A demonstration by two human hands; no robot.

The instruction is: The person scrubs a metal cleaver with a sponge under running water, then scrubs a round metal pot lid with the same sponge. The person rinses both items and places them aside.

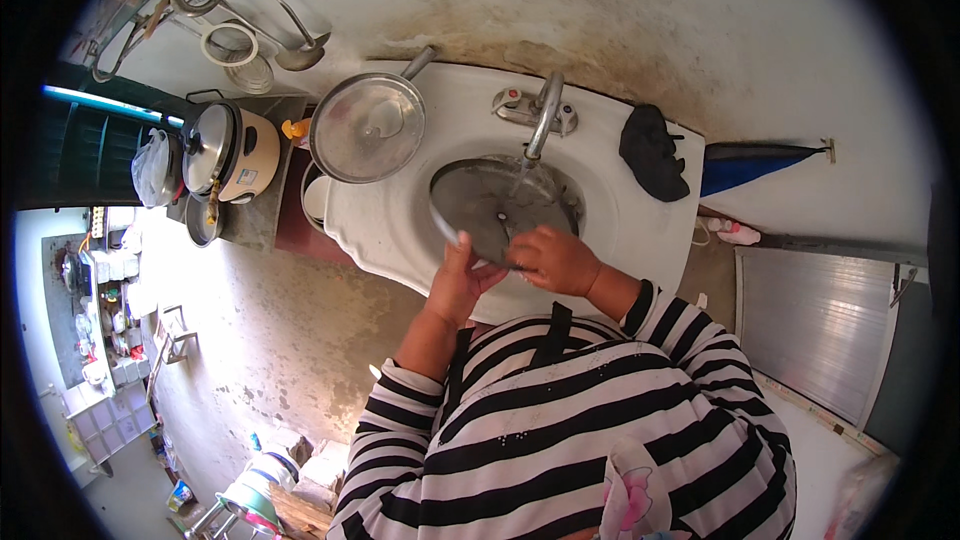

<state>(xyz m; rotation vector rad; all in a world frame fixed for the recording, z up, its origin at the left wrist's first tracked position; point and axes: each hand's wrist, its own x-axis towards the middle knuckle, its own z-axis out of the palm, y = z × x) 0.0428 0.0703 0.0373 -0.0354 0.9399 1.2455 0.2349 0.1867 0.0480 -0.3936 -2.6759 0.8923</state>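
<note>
A round grey metal lid (470, 202), with a small bright spot at its middle, is tilted over the basin of the white sink (620, 240). My left hand (460, 282) grips its near left rim, thumb on top and fingers beneath. Curled fingers of my right hand (553, 260) press against the near part of the lid; whatever they hold, if anything, is hidden. From the curved faucet (546, 120) a thin stream of water seems to fall onto the lid's far side.
On the sink's left side lies a steel pan (350, 135) with a handle. A black cloth (652, 153) rests at the right. Farther left stands a rice cooker (245, 155). Ladles and strainers, including a ladle (302, 55), hang on the wall.
</note>
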